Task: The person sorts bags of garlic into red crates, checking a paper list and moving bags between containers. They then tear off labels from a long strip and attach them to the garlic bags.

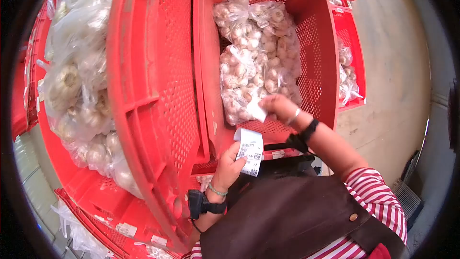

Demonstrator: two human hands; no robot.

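My left hand [227, 170] is closed on a curled strip of printed labels [251, 146], with black print and codes on its white face. The strip hangs over the near rim of a red perforated crate [318, 62]. Inside that crate lie clear plastic bags of garlic [261, 52], knotted at the top. Over the nearest bags, my right hand [280, 107] pinches a small white label [257, 109]. Whether this label touches the bag beneath cannot be made out.
At left stands another red crate [158, 62], its tall side beside more bagged garlic [81, 86]. A smaller red crate [354, 62] with garlic bags sits to the right, on a concrete floor [388, 67]. Loose plastic bags [81, 228] hang at lower left.
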